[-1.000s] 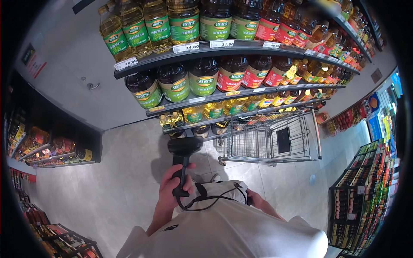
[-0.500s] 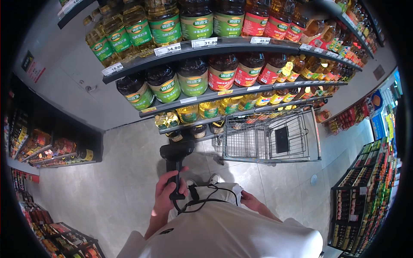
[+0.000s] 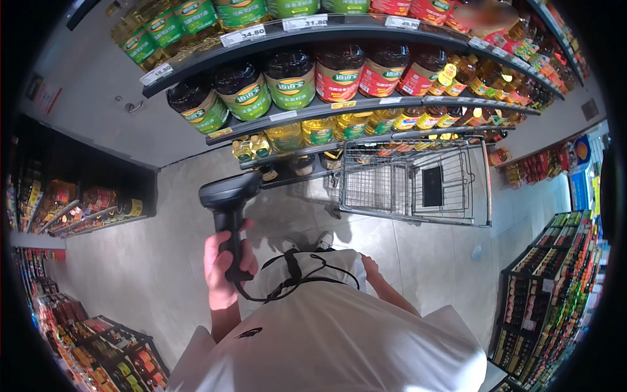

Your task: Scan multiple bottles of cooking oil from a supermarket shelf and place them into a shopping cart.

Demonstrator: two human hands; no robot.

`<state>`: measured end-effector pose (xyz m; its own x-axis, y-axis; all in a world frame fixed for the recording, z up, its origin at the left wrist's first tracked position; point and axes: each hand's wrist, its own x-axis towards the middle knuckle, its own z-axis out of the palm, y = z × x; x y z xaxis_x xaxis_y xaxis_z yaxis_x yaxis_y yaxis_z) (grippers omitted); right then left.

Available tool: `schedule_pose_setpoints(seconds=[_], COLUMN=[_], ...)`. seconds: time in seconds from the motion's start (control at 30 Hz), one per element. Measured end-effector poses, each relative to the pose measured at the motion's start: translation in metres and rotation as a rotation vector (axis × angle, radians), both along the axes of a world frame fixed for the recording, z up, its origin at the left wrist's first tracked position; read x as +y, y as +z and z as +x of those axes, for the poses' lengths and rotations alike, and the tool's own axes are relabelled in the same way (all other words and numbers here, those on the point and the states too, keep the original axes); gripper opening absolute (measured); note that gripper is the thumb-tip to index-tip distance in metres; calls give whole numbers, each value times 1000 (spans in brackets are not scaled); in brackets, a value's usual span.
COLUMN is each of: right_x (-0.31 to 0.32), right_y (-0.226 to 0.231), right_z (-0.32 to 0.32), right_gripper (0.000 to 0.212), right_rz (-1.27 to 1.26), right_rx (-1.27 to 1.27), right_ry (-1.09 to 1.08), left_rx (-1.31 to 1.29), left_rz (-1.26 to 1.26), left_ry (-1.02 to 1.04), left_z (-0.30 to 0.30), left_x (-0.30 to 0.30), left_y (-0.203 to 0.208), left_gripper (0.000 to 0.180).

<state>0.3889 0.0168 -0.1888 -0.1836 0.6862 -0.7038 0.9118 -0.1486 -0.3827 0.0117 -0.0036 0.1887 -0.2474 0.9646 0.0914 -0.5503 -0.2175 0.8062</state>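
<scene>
My left hand [image 3: 217,268] is wrapped round the handle of a black handheld barcode scanner [image 3: 228,194], raised at the left before the lower shelves. A black cord [image 3: 251,297] runs from the handle's base across my white shirt. My right hand [image 3: 371,268] hangs at my right side against the white clothing, its fingers mostly hidden. Ahead, large oil bottles with green labels [image 3: 292,88] stand on the middle shelf beside others with red labels [image 3: 339,81]. Below them sit smaller bottles of yellow oil [image 3: 318,130].
A metal shopping cart [image 3: 375,186] stands against the shelf at the right. Dark price rails [image 3: 366,29] edge the shelves ahead. Shelving with goods [image 3: 532,294] fills the right side, and more shelves [image 3: 98,202] stand left. Grey floor tiles [image 3: 189,255] lie around my feet.
My left hand has lifted the barcode scanner and brought it leftward and forward. My right hand has shifted slightly forward along my side. The view has tilted down, so the shelves sit higher.
</scene>
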Motion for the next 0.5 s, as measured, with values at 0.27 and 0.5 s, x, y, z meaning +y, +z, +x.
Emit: schedule_pose_setpoints(seconds=[0.27,0.5], right_x=[137,127], right_y=[194,326], right_z=[-38,-206], right_gripper=[52,20], right_rz=[80,-47], right_rx=[437,1419], right_ry=[278,-629], left_rx=[796,1224], left_rz=[-141,-22], left_ry=[138,-87], left_z=[31,53], left_x=[33,84], left_y=[-35,-51], left_gripper=[70,89])
